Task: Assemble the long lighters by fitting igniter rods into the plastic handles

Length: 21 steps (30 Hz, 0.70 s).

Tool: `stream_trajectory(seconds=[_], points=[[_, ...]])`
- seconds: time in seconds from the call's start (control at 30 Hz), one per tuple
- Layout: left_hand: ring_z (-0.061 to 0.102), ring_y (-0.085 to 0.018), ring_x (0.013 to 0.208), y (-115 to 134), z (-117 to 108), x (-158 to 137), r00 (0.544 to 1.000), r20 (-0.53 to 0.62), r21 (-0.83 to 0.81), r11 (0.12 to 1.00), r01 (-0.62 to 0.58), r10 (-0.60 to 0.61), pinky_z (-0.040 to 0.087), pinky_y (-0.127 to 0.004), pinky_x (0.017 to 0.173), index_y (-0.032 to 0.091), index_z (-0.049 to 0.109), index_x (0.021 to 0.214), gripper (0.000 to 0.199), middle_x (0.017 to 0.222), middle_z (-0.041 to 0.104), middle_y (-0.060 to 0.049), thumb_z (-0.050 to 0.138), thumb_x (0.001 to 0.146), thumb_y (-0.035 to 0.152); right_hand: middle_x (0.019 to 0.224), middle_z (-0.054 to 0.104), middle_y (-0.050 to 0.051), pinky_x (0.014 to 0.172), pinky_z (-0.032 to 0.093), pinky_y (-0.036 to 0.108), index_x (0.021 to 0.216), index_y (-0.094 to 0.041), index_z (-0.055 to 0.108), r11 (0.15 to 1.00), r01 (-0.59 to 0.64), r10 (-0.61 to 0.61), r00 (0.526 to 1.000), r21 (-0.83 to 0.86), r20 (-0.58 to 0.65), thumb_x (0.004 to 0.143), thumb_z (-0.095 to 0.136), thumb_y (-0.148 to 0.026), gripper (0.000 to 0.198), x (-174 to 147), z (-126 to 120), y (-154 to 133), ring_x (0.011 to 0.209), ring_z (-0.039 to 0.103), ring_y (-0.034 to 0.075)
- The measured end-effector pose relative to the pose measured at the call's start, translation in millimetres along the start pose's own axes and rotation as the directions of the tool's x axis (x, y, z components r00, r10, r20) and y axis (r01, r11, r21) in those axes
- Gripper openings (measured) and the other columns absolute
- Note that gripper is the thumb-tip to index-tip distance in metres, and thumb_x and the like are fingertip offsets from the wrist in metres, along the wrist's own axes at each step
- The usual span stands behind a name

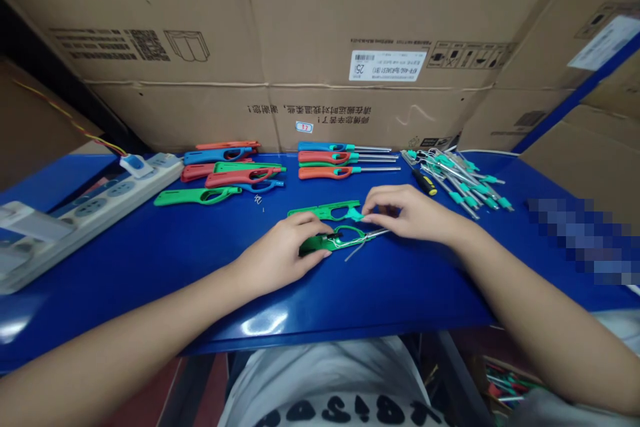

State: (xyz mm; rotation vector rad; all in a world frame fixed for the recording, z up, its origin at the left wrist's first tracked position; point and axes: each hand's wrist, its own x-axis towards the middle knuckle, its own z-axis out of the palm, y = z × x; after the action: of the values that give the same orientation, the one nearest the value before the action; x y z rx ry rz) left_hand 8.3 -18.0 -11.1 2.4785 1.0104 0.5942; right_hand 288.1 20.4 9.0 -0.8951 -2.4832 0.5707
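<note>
My left hand is closed around the handle of an opened green lighter half, its thumb and fingers on either side. White wires and a dark part show inside the lighter half, and a metal tube runs out of it to the right. My right hand pinches a small teal plastic piece between thumb and fingertips. Just behind my left hand lies the other green shell half, partly overlapped by the teal piece. A thin grey strip sticks out below the tube.
Coloured handle shells lie at the back left, near small screws. Long-necked lighters are lined up at the back. A screwdriver rests beside a pile of metal tubes. A power strip stands left; cardboard walls the rear.
</note>
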Motion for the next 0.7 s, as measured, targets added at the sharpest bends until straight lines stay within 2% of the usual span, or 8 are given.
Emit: stream_trajectory(seconds=[0.07, 0.2, 0.37, 0.53, 0.7], points=[[0.067, -0.023, 0.106, 0.9, -0.1, -0.2, 1.0, -0.005, -0.004, 1.0, 0.009, -0.009, 0.055, -0.037, 0.096, 0.019, 0.069, 0.116, 0.026, 0.111, 0.068, -0.007, 0.068, 0.092, 0.025, 0.096, 0.069, 0.007, 0.076, 0.048, 0.028, 0.095, -0.018, 0.07, 0.999, 0.03, -0.029, 0.997, -0.016, 0.068, 0.096, 0.059, -0.027, 0.015, 1.5, 7.9, -7.1, 0.084, 0.064, 0.017], [0.068, -0.023, 0.106, 1.8, -0.6, -0.9, 1.0, -0.005, -0.011, 1.0, 0.024, -0.024, 0.056, -0.037, 0.096, 0.019, 0.069, 0.114, 0.025, 0.112, 0.068, -0.007, 0.069, 0.09, 0.025, 0.101, 0.07, 0.007, 0.076, 0.048, 0.029, 0.098, -0.019, 0.07, 0.992, 0.028, -0.009, 0.988, -0.125, 0.157, 0.098, 0.054, -0.021, 0.017, 2.0, 14.4, -13.7, 0.088, 0.066, 0.018], [0.068, -0.023, 0.105, 0.8, -0.6, -1.5, 1.0, -0.013, -0.003, 1.0, 0.024, -0.024, 0.056, -0.038, 0.096, 0.019, 0.069, 0.113, 0.024, 0.112, 0.068, -0.007, 0.069, 0.09, 0.024, 0.101, 0.07, 0.007, 0.076, 0.048, 0.029, 0.098, -0.019, 0.07, 0.991, 0.041, -0.021, 0.987, -0.124, 0.161, 0.098, 0.053, -0.021, 0.017, 1.5, 13.7, -14.0, 0.088, 0.066, 0.018], [0.068, -0.023, 0.103, 0.8, -0.5, -1.7, 1.0, -0.009, -0.017, 1.0, 0.023, -0.023, 0.056, -0.038, 0.094, 0.019, 0.07, 0.113, 0.023, 0.11, 0.068, -0.007, 0.068, 0.09, 0.023, 0.102, 0.069, 0.007, 0.076, 0.047, 0.029, 0.098, -0.019, 0.068, 0.989, 0.049, -0.026, 0.986, -0.14, 0.163, 0.1, 0.051, -0.022, 0.017, 2.9, 23.6, -14.5, 0.089, 0.066, 0.019], [0.069, -0.021, 0.093, 1.7, -0.6, -0.7, 0.997, -0.002, -0.028, 0.997, 0.072, -0.072, 0.058, -0.036, 0.089, 0.018, 0.072, 0.112, 0.024, 0.105, 0.067, -0.007, 0.07, 0.089, 0.023, 0.099, 0.067, 0.006, 0.074, 0.045, 0.029, 0.096, -0.019, 0.063, 0.988, 0.044, -0.021, 0.988, -0.147, 0.152, 0.1, 0.05, -0.023, 0.014, 2.7, 31.2, -12.6, 0.086, 0.063, 0.018]])
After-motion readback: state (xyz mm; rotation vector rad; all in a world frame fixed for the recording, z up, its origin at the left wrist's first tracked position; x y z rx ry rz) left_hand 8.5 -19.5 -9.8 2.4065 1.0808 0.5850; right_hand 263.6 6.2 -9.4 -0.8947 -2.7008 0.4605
